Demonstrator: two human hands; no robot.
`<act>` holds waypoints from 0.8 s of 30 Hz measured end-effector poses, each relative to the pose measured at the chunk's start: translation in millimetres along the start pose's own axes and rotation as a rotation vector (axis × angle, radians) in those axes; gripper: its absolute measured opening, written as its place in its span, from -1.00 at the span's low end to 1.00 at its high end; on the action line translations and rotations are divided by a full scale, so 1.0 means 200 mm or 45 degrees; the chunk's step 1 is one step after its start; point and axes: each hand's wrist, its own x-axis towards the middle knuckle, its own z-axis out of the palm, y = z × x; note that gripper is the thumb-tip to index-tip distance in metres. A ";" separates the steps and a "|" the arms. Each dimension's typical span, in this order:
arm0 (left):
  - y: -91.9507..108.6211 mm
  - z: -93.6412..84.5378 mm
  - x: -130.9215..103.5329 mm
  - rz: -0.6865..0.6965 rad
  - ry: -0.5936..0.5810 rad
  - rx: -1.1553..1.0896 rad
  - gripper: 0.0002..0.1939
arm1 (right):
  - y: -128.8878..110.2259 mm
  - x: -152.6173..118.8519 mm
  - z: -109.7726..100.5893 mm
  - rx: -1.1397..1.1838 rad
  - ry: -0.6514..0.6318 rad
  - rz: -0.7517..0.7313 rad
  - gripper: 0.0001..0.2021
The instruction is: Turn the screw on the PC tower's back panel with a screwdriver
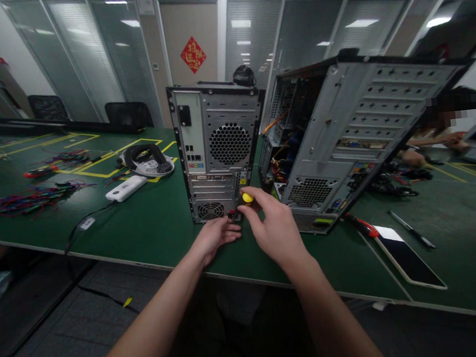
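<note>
A grey computer tower stands upright on the green table with its rear panel towards me. Low at its right side, my right hand pinches a round yellow end, which looks like the butt of a screwdriver; its shaft is hidden from view. At the bottom edge of the same panel, just below a small red part, lies my left hand. Its fingers are stretched out at the lower right corner, and I see nothing in them. Whether the fingertips touch the case I cannot tell.
A second, open-sided tower stands tilted close on the right. Beyond it lie red-handled pliers, a phone, a pen and another person's hands. Leftward are a white power strip, a coiled cable and bundled wires.
</note>
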 end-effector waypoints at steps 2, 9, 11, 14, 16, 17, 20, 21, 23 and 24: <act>0.00 0.00 0.00 -0.009 0.005 0.009 -0.75 | 0.00 0.01 0.00 0.007 -0.014 0.013 -0.72; 0.01 0.01 -0.01 -0.002 0.000 -0.013 -0.76 | -0.01 -0.14 -0.01 -0.037 0.054 -0.001 -0.73; 0.01 0.01 -0.01 -0.013 0.032 -0.033 -0.79 | -0.01 -0.23 -0.01 -0.060 0.108 -0.007 -0.73; 0.01 0.02 -0.01 -0.032 0.066 -0.041 -0.82 | -0.01 -0.36 0.01 -0.080 0.216 0.018 -0.70; 0.01 0.02 -0.01 -0.033 0.074 -0.038 -0.83 | -0.01 -0.44 0.03 -0.093 0.279 0.030 -0.68; 0.01 0.02 -0.01 -0.031 0.078 -0.037 -0.83 | -0.01 -0.48 0.04 -0.103 0.300 0.036 -0.66; 0.01 0.02 -0.01 -0.031 0.080 -0.032 -0.81 | -0.02 -0.58 0.07 -0.112 0.383 0.075 -0.64; 0.01 0.02 -0.01 -0.030 0.080 -0.029 -0.81 | -0.02 -0.61 0.09 -0.108 0.425 0.087 -0.63; 0.00 0.02 -0.01 -0.026 0.083 -0.021 -0.81 | -0.03 -0.66 0.11 -0.087 0.487 0.112 -0.61; 0.00 0.02 -0.01 -0.024 0.086 -0.017 -0.81 | -0.03 -0.68 0.13 -0.077 0.509 0.122 -0.60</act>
